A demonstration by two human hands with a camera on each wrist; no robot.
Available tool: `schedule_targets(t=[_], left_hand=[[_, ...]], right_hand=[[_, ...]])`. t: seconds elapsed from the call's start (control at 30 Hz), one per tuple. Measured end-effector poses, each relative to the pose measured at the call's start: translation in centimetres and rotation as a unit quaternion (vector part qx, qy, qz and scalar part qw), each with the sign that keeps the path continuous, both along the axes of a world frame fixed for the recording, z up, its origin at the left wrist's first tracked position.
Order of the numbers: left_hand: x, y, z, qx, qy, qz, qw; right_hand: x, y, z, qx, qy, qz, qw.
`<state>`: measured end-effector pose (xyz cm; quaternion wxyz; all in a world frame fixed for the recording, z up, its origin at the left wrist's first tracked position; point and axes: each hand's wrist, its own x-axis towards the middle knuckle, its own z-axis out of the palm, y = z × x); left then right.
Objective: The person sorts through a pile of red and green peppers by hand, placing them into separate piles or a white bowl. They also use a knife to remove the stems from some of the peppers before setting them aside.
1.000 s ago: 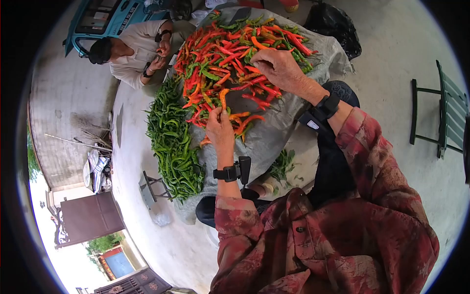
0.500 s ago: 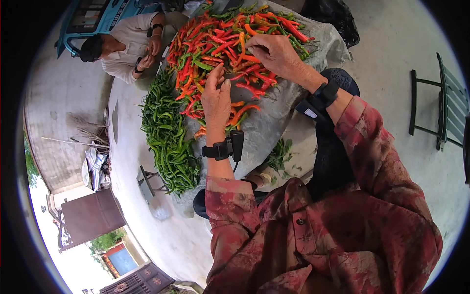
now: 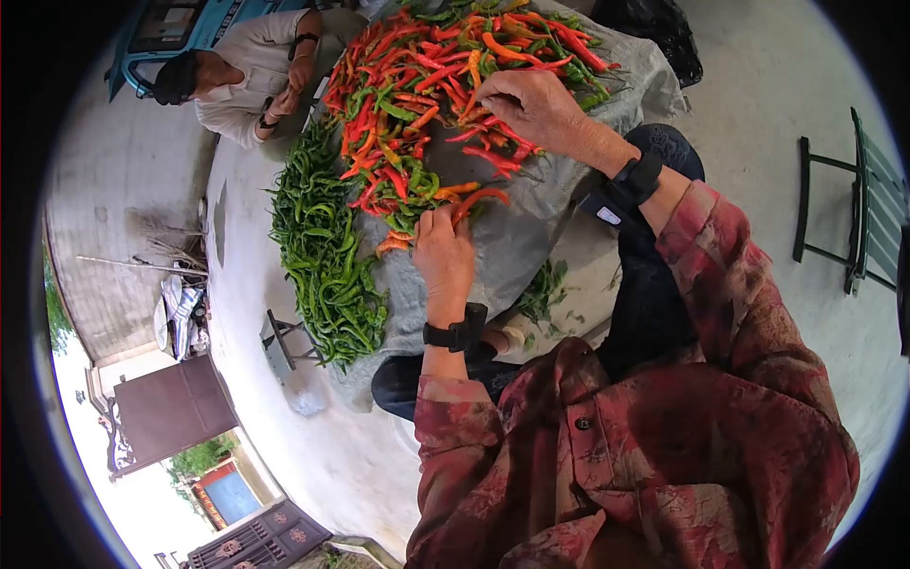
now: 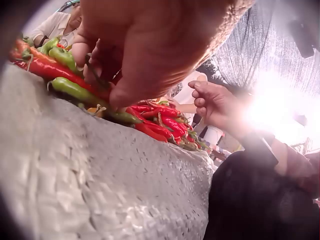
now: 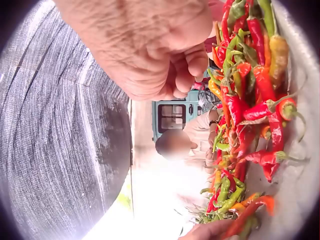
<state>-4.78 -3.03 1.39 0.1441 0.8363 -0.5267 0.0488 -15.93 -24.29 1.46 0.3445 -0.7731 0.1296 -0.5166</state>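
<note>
My left hand [image 3: 444, 256] is at the near edge of the heap of red chillies [image 3: 398, 85], beside a curved orange chilli [image 3: 488, 196]. In the left wrist view, its thumb and fingers pinch a chilli by the dark green stem [image 4: 90, 66]; the fingers partly hide that chilli. A green chilli [image 4: 75, 91] lies just under the fingertips. Over the right part of the heap hovers my right hand [image 3: 536, 109], its fingers loosely curled and nothing visible in them. In the right wrist view, that hand [image 5: 150, 50] is beside the heap, apart from the peppers.
A pile of green chillies [image 3: 327, 256] lies on the left of the grey woven sheet [image 3: 512, 256]. Across from me sits another person [image 3: 251, 76], hands together. A folding stool [image 3: 284, 351] stands at left, a green chair [image 3: 867, 199] at right, and a black bag [image 3: 654, 33] behind.
My left hand carried a yellow-orange chilli up to the heap and let it go there. It has come back down to the loose chillies nearest me. The right hand stays nearly in place.
</note>
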Motion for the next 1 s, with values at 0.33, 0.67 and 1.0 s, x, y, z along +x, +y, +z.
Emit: schedule_targets(t=[0.33, 0.67, 1.0], left_hand=[[2.1, -2.4, 2.9, -0.219, 0.321, 0.059, 0.920], [2.3, -9.4, 4.4, -0.206, 0.327, -0.052, 0.921], [3.5, -4.3, 0.5, 0.003, -0.057, -0.138, 0.989]], right_hand=[[-0.2, 3.5, -1.6, -0.096, 0.454, 0.306, 0.831], [0.0, 3.4, -1.7, -0.022, 0.446, 0.285, 0.848], [0.0, 3.2, -1.8, -0.043, 0.450, 0.306, 0.838]])
